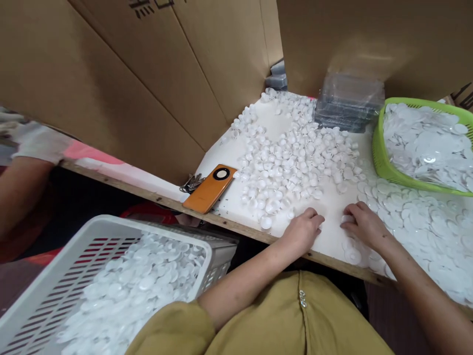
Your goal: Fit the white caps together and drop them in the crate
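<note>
My left hand (302, 230) is over the front of the white tabletop (232, 148), its fingers curled together. A bit of white shows at its fingertips, too small to name. Across a short gap, my right hand (365, 226) pinches a small white plastic disc (346, 218) between thumb and fingers. Beyond my left hand spreads a heap of small white cup-shaped plastic pieces (288, 162). Flat, translucent white discs (417, 222) cover the table around and to the right of my right hand.
A green basket (380, 158) of white discs stands at the right. Clear plastic packs (347, 103) are stacked behind. An orange phone (209, 190) and keys (192, 183) lie left, beside cardboard (155, 88). Below, a white crate (99, 222) holds white pieces. A co-worker's gloved hand (40, 143) is far left.
</note>
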A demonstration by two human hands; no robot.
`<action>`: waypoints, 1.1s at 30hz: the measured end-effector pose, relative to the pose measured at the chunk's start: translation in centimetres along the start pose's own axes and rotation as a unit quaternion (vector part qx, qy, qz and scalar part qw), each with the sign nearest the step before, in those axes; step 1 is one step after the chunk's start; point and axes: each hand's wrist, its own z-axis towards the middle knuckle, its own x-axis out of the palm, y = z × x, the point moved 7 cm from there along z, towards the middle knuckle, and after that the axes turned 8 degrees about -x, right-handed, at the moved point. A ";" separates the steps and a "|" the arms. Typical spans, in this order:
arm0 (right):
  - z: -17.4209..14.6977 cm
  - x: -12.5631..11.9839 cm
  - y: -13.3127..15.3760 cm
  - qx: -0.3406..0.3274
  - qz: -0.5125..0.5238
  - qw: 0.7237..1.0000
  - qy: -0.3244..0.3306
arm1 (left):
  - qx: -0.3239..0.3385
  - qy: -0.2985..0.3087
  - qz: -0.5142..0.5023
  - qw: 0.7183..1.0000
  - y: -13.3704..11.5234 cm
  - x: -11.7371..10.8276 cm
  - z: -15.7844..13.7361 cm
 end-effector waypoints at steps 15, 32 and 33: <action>0.5 5.9 4.5 0.132 0.447 0.878 0.109 | 0.027 0.048 0.002 0.998 0.8 1.1 0.8; 0.4 6.2 4.4 0.185 0.420 0.868 0.190 | 0.026 0.154 -0.057 0.986 1.0 0.0 1.3; 0.5 6.2 4.5 0.187 0.413 0.871 0.190 | 0.002 0.158 -0.062 0.986 1.2 0.0 1.4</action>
